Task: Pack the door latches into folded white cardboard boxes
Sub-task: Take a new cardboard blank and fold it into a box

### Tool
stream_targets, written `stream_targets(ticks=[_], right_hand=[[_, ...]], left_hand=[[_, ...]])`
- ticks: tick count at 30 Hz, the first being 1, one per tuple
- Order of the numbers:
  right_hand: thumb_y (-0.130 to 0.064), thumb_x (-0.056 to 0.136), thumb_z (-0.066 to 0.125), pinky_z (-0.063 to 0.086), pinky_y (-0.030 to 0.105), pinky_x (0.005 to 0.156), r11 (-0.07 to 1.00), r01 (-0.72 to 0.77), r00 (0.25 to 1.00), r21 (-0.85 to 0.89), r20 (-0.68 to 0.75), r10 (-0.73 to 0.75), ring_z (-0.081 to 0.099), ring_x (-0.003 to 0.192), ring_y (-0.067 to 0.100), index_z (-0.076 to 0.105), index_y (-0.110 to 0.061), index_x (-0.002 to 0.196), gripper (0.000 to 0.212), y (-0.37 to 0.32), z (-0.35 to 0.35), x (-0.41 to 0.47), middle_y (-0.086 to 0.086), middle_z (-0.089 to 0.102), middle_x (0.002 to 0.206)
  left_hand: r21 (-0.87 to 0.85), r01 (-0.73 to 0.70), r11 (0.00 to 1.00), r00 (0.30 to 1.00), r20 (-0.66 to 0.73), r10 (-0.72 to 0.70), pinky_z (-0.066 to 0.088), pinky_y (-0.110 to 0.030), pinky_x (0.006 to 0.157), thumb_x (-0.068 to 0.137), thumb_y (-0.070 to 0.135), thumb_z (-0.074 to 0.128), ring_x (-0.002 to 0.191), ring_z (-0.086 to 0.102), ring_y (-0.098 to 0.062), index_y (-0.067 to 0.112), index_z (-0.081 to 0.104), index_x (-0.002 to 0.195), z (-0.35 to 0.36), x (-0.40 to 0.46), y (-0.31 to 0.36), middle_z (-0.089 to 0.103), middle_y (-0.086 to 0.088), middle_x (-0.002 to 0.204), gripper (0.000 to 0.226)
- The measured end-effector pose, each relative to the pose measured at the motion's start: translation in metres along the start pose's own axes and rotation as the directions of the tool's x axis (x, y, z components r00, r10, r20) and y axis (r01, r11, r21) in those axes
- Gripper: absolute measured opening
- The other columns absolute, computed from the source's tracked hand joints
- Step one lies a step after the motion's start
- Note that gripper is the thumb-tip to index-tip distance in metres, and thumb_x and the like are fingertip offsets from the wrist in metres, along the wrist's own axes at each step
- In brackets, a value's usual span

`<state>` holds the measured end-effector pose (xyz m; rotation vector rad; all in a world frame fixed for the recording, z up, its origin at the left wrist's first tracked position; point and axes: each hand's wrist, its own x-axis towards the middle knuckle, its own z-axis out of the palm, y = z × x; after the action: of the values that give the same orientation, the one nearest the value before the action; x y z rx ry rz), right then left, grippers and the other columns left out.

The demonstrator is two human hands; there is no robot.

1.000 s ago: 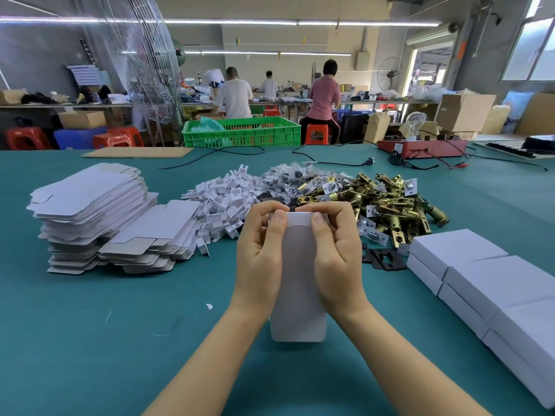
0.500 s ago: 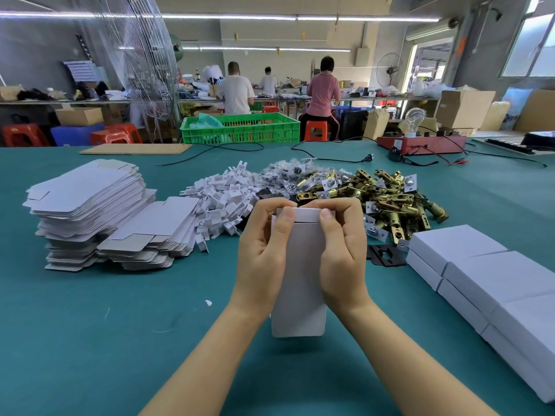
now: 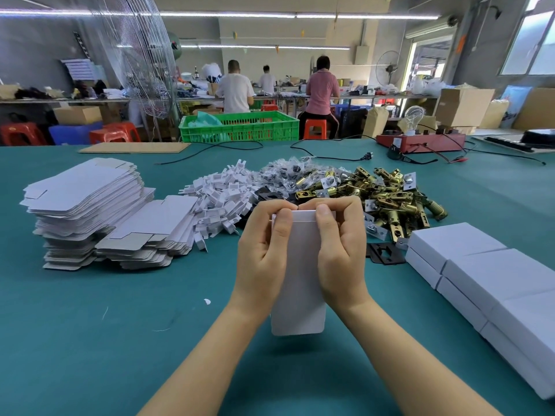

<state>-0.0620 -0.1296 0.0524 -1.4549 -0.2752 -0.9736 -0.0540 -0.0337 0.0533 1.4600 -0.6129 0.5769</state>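
A white cardboard box (image 3: 298, 283) stands on end above the green table (image 3: 90, 340), held between both hands at the middle of the scene; the left hand (image 3: 261, 259) grips its left edge with fingers curled over the top, the thumb pressed flat on the near face by the upper flap; the right hand (image 3: 341, 256) mirrors it on the right edge, thumb likewise pressed down just under the fold; whether the box's bottom edge touches the cloth I cannot tell. Just behind the hands lies a heap of brass door latches (image 3: 387, 196), with a pile of white plastic pieces (image 3: 222, 199) to its left; farther left sit stacks of flat box blanks (image 3: 87, 205); on the right, closed white boxes (image 3: 495, 283) stand stacked in a row; a black plate (image 3: 383, 252) lies beside them.
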Motion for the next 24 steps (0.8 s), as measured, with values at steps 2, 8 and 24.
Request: stream_targets(ticks=[2, 8, 24], right_hand=[[-0.017, 0.095, 0.048, 0.049, 0.036, 0.068, 1.000, 0.009, 1.000, -0.026, -0.010, -0.009, 0.061, 0.075, 0.023, 0.051, -0.016, 0.090, 0.006, -0.001, 0.000, 0.001, 0.006, 0.064, 0.083], [-0.018, 0.094, 0.051, 0.042, 0.033, 0.055, 0.997, 0.045, 0.999, -0.070, -0.021, -0.047, 0.052, 0.061, 0.022, 0.053, -0.010, 0.087, 0.011, -0.002, 0.001, 0.000, 0.004, 0.060, 0.076], [-0.021, 0.095, 0.049, 0.036, 0.027, 0.054, 0.996, 0.017, 0.999, -0.088, -0.042, -0.021, 0.044, 0.057, 0.019, 0.057, -0.003, 0.084, 0.023, 0.001, -0.002, 0.000, 0.008, 0.055, 0.071]], left_hand=[[0.016, -0.013, 1.000, 1.000, 0.006, 0.013, 0.041, -0.014, 0.070, 0.098, 0.022, 0.045, 0.076, 0.053, -0.001, 0.030, 0.057, 0.093, 0.000, 0.000, -0.002, 0.060, 0.022, 0.086, 0.015], [0.024, -0.037, 0.999, 0.999, -0.003, 0.037, 0.041, -0.012, 0.071, 0.099, 0.021, 0.045, 0.076, 0.053, 0.000, 0.031, 0.055, 0.090, 0.000, 0.000, -0.006, 0.059, 0.023, 0.084, 0.017], [0.072, -0.040, 0.997, 0.998, 0.045, 0.037, 0.033, -0.006, 0.056, 0.094, 0.022, 0.055, 0.058, 0.046, 0.003, 0.031, 0.059, 0.096, -0.004, -0.003, -0.013, 0.053, 0.027, 0.067, 0.010]])
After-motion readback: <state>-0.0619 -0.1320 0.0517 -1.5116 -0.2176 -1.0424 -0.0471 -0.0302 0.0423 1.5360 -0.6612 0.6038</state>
